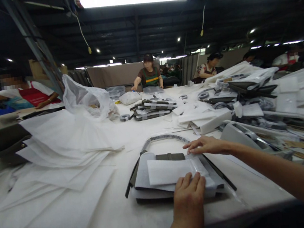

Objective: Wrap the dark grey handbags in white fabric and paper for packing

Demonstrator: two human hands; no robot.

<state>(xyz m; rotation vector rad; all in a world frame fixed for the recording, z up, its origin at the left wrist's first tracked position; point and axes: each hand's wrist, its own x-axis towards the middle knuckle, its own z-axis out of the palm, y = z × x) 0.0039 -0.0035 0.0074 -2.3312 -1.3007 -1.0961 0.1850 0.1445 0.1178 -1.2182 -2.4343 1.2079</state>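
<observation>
A dark olive handbag lies flat before me, mostly covered by thin white sheets. Its curved handle, wrapped in clear film, arches away from me. On top rests a folded white packet with a clear glossy strip across its right end. My left hand lies over the packet's near right edge, fingers flat and slightly apart. Above the packet's far right corner, my right hand has its fingers stretched out beside the strip's far end; whether they touch it, I cannot tell.
Loose white sheets spread over the left side. Wrapped olive bag pieces are stacked farther back. At right stand a grey tape dispenser and piles of white packets. Co-workers, one in a green apron, are across the table.
</observation>
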